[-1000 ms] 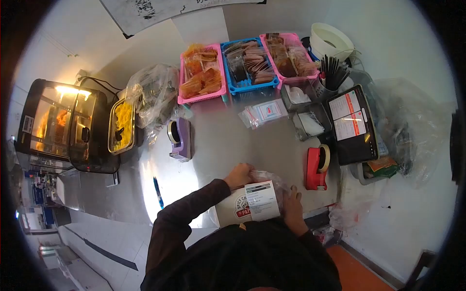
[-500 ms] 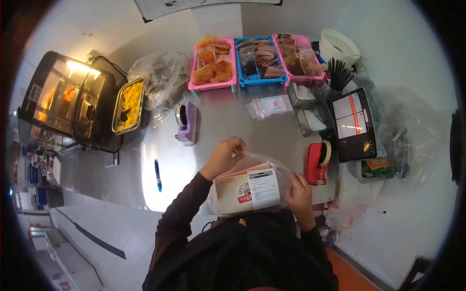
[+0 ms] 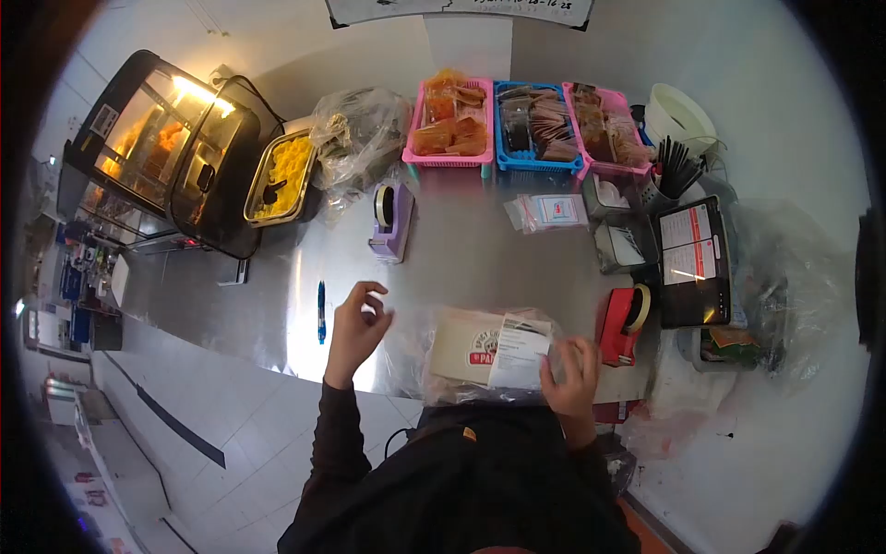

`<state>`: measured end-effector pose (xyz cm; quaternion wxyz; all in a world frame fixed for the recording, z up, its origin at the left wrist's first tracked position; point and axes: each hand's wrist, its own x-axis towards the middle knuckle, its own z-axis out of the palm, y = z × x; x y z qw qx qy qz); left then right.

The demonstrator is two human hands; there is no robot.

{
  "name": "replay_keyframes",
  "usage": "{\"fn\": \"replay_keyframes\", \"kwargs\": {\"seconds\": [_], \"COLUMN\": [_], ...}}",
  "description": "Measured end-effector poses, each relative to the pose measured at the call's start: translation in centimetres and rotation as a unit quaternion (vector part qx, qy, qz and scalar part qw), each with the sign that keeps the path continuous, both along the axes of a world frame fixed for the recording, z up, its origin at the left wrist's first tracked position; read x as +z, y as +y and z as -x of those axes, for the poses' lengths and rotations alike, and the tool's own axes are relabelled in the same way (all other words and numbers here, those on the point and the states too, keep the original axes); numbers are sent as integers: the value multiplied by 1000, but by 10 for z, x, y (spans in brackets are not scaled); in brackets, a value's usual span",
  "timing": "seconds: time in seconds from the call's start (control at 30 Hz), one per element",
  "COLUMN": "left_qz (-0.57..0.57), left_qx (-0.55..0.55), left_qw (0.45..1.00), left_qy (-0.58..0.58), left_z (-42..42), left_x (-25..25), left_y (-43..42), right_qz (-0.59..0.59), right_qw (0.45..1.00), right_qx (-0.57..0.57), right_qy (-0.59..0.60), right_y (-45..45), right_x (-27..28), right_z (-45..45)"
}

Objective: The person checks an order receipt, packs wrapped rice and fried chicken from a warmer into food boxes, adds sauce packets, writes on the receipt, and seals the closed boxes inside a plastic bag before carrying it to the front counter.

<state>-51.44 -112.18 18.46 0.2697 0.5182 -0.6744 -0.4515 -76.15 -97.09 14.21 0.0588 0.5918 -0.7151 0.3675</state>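
A cardboard takeaway box [image 3: 459, 346] with a printed logo sits inside a clear plastic bag [image 3: 420, 365] at the table's front edge. A white printed receipt [image 3: 519, 355] lies over the box's right part. My left hand [image 3: 355, 331] is raised to the left of the bag, fingers curved and apart, with nothing visible in it. At the bag's right edge, my right hand [image 3: 574, 379] has its fingers bent and apart, close to the receipt. Whether it touches the plastic is hard to see. A blue pen [image 3: 321, 312] lies left of my left hand.
A purple tape dispenser [image 3: 394, 226] and a red tape dispenser [image 3: 620, 328] stand on the metal table [image 3: 452, 249]. Behind are sachet baskets [image 3: 538, 166], a tray of yellow food [image 3: 286, 175] and a lit warmer cabinet [image 3: 152, 148]. A tablet [image 3: 692, 263] leans at right.
My left hand has let go of the bag's upper edge and moved left, away from it. My right hand's fingers have spread at the bag's right side. The view has shifted.
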Motion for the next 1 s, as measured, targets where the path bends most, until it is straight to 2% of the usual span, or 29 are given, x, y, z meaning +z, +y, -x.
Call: {"fn": "replay_keyframes", "kwargs": {"seconds": [0.07, 0.1, 0.13, 0.17, 0.2, 0.23, 0.27, 0.33, 0.37, 0.43, 0.53, 0.63, 0.7, 0.8, 0.9, 1.0], "left_qz": [137, 72, 36, 43, 46, 152, 255, 290, 307, 322, 327, 319, 315, 246, 260, 218], "left_qx": [-21, -78, -219, -328, -431, -466, -494, -508, -515, -503, -466, -439, -428, -398, -360, -311], "left_qw": [989, 994, 975, 942, 896, 862, 815, 778, 757, 765, 787, 805, 815, 839, 838, 884], "left_qy": [-59, -18, -12, -59, -99, -133, -166, -229, -259, -239, -236, -240, -231, -278, -317, -273], "left_z": [20, 34, 46, 65, 83, 95, 102, 114, 118, 122, 126, 127, 128, 130, 131, 132], "left_x": [17, 23, 21, 21, 0, -28, -50, -62, -66, -70, -69, -73, -66, -52, -43, -55], "left_y": [4, 12, 19, 28, 33, 38, 42, 40, 38, 37, 42, 44, 47, 42, 38, 38], "right_qz": [-71, -103, -133, -182, -230, -277, -211, -66, -31, 44, -1, -94, -17, -51, -64, -73], "right_qw": [995, 987, 975, 956, 931, 900, 896, 863, 821, 717, 499, 530, 561, 553, 599, 621], "right_qx": [3, 16, 29, 22, 16, 9, 60, 160, 170, 185, 123, 183, 175, 248, 342, 327], "right_qy": [-73, -125, -176, -230, -283, -336, -387, -475, -544, -671, -858, -823, -809, -793, -721, -708], "right_y": [-6, -7, -7, -5, -1, 5, 15, 32, 33, 37, 17, -22, -53, -74, -70, -63], "right_x": [0, -8, -13, -14, -14, -16, -20, -24, -23, -17, -22, 2, 16, 57, 100, 107], "right_z": [1, 3, 7, 13, 19, 25, 33, 46, 48, 45, 39, 32, 31, 28, 22, 29]}}
